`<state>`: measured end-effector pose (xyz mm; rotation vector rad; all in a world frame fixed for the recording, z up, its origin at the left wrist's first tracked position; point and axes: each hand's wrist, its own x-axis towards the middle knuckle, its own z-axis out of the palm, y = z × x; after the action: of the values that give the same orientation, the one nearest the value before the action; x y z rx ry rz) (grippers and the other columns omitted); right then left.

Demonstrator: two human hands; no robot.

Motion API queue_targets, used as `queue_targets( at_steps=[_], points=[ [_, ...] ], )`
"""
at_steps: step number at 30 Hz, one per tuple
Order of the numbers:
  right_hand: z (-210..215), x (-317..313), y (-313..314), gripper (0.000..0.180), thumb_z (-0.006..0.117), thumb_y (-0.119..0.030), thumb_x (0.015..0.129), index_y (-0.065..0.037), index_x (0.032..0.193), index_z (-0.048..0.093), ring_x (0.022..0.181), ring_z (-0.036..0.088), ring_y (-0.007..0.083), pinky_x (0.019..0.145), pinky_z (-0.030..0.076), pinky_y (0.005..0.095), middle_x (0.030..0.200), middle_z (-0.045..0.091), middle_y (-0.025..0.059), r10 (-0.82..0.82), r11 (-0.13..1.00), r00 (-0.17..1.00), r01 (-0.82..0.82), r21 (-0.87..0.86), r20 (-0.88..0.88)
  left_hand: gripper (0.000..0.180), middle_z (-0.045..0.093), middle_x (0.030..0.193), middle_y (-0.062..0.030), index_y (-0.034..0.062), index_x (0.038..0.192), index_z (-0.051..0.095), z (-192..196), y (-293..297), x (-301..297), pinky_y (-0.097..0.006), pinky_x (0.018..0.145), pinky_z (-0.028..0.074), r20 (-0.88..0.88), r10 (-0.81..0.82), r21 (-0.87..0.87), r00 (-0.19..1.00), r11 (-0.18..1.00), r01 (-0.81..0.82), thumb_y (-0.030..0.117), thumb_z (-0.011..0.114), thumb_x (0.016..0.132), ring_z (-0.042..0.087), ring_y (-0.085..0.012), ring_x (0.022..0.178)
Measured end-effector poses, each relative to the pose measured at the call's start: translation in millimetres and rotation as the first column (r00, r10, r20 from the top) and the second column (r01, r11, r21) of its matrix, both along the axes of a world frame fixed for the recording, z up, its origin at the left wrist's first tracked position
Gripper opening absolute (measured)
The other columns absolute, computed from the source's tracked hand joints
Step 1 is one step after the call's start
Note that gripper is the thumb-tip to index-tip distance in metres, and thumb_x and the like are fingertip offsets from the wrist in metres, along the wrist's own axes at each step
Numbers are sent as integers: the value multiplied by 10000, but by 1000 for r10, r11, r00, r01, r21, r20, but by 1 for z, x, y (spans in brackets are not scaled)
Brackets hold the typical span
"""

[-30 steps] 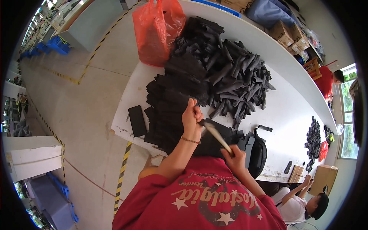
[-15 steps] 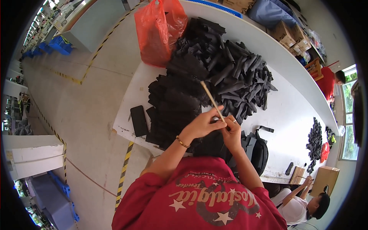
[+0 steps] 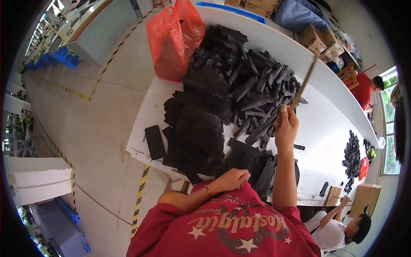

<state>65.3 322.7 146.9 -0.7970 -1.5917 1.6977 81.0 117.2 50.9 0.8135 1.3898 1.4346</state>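
In my right hand (image 3: 287,127) a thin wooden stick (image 3: 305,81) is gripped near its lower end, pointing up and away over the right side of the pile. Below that hand spreads a heap of rolled black strips (image 3: 261,85); whether the fingers also touch a strip I cannot tell. My left hand (image 3: 231,180) is closed with fingers curled, close to my shirt; anything in it is hidden. Just beyond it lie stacked flat black pieces (image 3: 197,141) in overlapping rows. More loose black pieces (image 3: 242,160) lie between my two hands.
A black phone (image 3: 154,142) lies at the table's left edge. A red plastic bag (image 3: 169,51) stands at the far left of the white table (image 3: 329,124). A person (image 3: 334,229) sits at the right, near another black pile (image 3: 352,158) and a cardboard box (image 3: 364,200).
My hands have parted. The right hand has moved right and away with the stick, which now tilts right instead of left. My left hand has come back toward my chest.
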Motion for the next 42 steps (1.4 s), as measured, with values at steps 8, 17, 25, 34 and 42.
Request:
queue_targets(
  at_steps=[8, 17, 25, 34, 42],
  points=[
    [-2, 10, -37, 176, 544, -153, 961, -32, 834, 552, 625, 376, 31, 549, 317, 203, 706, 428, -61, 296, 923, 928, -338, 181, 225, 187, 572, 789, -8, 2, 973, 602, 62, 39, -86, -198, 634, 436, -86, 439, 250, 894, 879, -407, 164, 652, 894, 535, -47, 729],
    [-28, 25, -57, 138, 702, -123, 857, -30, 880, 603, 618, 429, 19, 552, 329, 181, 705, 516, -62, 292, 956, 942, -283, -76, 165, 235, 477, 735, 86, 40, 907, 597, 37, 51, -78, -163, 615, 335, 558, 510, 138, 655, 721, -679, 240, 503, 985, 413, -9, 668],
    [-45, 30, -64, 98, 680, -117, 874, -63, 927, 618, 546, 438, 21, 482, 312, 186, 655, 514, -56, 300, 954, 943, -299, -30, 147, 217, 568, 832, -10, 62, 801, 573, 40, 51, -140, -239, 721, 441, 579, 624, 178, 525, 531, -828, 202, 501, 951, 528, -90, 785],
    [-38, 18, -62, 86, 659, -96, 884, -51, 907, 589, 555, 473, 41, 515, 377, 191, 670, 522, -40, 149, 975, 979, -122, -184, 141, 188, 558, 687, -35, 18, 986, 530, 19, 25, -59, -247, 572, 477, 385, 96, 2, 918, 994, -105, 199, 481, 986, 572, -118, 578],
    [-6, -29, 8, 193, 610, -239, 926, -50, 919, 572, 513, 447, 51, 473, 336, 212, 680, 534, -17, -224, 965, 974, 226, 136, -32, 293, 509, 598, -20, 39, 765, 465, -3, 13, -10, -252, 498, 452, 244, 23, 19, 969, 999, -28, 229, 448, 987, 509, -96, 485]
  ],
)
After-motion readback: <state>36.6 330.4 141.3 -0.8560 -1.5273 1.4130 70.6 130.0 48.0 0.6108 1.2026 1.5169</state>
